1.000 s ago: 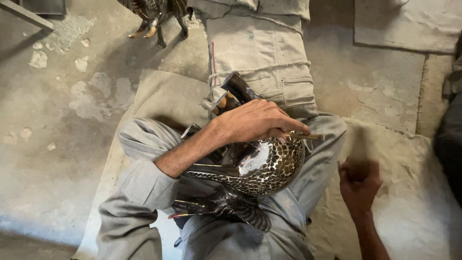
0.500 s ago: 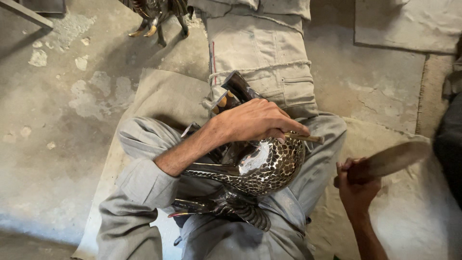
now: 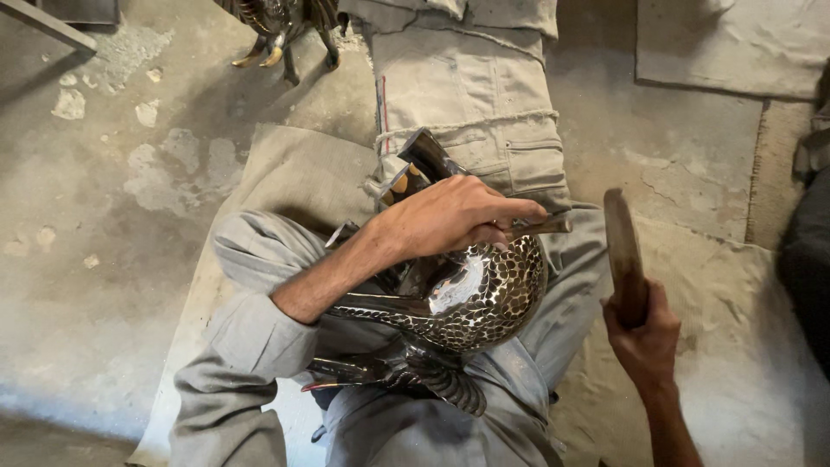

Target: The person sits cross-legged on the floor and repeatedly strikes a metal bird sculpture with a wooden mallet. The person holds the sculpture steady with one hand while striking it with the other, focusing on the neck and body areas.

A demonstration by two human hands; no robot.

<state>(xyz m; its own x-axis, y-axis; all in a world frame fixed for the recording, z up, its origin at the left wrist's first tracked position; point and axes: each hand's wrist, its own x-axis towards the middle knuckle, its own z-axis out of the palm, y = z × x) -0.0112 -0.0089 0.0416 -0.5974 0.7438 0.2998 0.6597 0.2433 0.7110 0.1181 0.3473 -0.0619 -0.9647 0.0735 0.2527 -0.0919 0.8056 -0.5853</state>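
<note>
A shiny dark metal bird figure [image 3: 471, 298] with a scale-patterned body lies across my lap. My left hand [image 3: 450, 216] rests on top of it and grips a thin metal punch [image 3: 540, 227] whose tip points right, against the bird's body. My right hand [image 3: 644, 333] is off to the right of the bird, closed around a worn wooden mallet [image 3: 624, 251] held upright. The bird's neck and beak reach down to the lower left, between my knees.
I sit on a grey cloth [image 3: 285, 177] over a rough concrete floor. A folded sack pad [image 3: 471, 86] lies in front of my knees. Another metal bird's clawed feet [image 3: 272, 47] stand at the top. A dark figure [image 3: 808, 259] is at the right edge.
My right hand has lifted and swung the wooden mallet from out of sight, through a flat blur, to upright. The left hand and the bird have stayed in place.
</note>
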